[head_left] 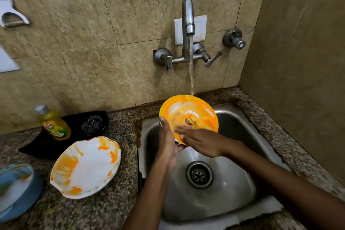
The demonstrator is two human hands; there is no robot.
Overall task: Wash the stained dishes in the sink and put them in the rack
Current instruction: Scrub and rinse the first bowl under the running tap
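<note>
A yellow bowl (188, 115) is held tilted above the steel sink (233, 123), its inside facing the camera. Orange stains and a dark scrap of food mark the inside. Water (191, 73) runs from the wall tap (187, 17) and lands on the far rim of the bowl.

The left hand (168, 144) grasps the bowl at its near left edge: the thumb lies along the rim, and the fingers curl under the bowl. The right hand (201, 141) lies across the near part of the bowl's inside with fingers extended and flat, released, gripping nothing. The fingertips are blurred.

The sink drain (199, 174) sits below the hands, uncovered.

On the granite counter (115, 201), left of the sink, lies a white plate (87, 168) smeared with orange stains. Just behind it stands a yellow soap bottle (54, 123), resting on a black cloth (37, 147). A steel scrubber (92, 124) lies on the same cloth, right of the bottle. At the left frame edge sits a blue plate (20, 190), blurred, with a lighter dish inside it.
</note>
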